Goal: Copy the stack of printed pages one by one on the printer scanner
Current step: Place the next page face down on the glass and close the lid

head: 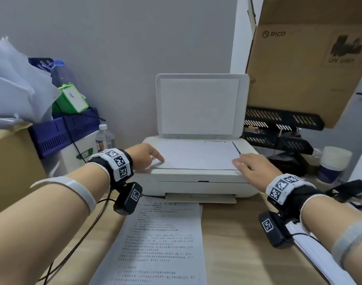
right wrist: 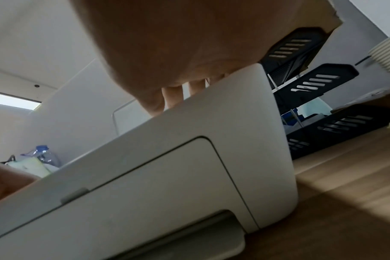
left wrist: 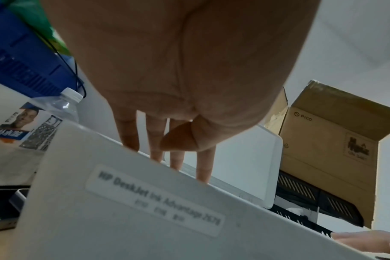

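Two boxes and black trays crowd the printer.

The head camera looks forward and down over the printer from close range. Both wrist cameras sit low beneath the palms, angled upward along its front; all three share it.

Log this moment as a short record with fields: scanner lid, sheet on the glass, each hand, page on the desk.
scanner lid: white printer lid raised upright
sheet on glass: blank-side-up white paper sheet lying flat on the scanner bed
left hand: left hand open, straight fingers touching the sheet's left edge
right hand: right hand open, resting on the sheet's right front corner
desk page: printed text page lying on the wooden desk before the printer
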`<action>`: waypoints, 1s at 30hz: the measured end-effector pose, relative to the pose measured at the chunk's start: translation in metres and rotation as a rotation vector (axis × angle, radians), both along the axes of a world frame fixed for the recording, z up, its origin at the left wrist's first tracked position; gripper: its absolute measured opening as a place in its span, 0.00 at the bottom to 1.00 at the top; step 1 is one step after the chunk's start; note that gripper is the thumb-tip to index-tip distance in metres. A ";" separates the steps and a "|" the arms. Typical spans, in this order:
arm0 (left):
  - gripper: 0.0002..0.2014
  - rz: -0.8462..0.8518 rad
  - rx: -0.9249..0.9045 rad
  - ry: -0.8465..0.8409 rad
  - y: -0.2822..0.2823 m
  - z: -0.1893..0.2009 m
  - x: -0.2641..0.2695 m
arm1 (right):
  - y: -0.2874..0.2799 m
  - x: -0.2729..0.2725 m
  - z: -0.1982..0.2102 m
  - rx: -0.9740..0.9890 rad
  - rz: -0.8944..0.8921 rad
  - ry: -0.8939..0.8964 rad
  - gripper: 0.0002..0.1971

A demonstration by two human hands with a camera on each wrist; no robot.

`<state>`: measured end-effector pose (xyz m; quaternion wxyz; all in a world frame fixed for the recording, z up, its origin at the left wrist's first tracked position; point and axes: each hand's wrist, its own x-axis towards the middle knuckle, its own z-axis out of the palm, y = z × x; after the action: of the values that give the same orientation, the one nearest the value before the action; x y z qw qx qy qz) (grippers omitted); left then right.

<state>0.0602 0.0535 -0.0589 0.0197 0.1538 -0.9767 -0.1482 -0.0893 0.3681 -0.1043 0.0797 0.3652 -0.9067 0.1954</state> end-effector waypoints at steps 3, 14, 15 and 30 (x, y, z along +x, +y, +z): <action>0.30 -0.012 -0.033 -0.015 0.002 -0.003 0.001 | 0.002 0.004 -0.004 0.065 -0.036 0.017 0.18; 0.21 -0.060 -0.036 -0.013 0.009 0.000 0.006 | 0.004 0.009 -0.004 0.071 -0.064 0.011 0.19; 0.22 -0.059 -0.033 -0.016 0.008 0.000 0.006 | 0.004 0.008 -0.004 0.076 -0.063 0.012 0.19; 0.22 -0.006 0.239 0.211 -0.023 0.025 -0.007 | -0.019 0.004 0.029 -0.066 -0.022 -0.040 0.25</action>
<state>0.0527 0.0307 -0.0343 0.1032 0.1356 -0.9451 -0.2787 -0.0852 0.3492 -0.0748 0.0754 0.3484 -0.9051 0.2316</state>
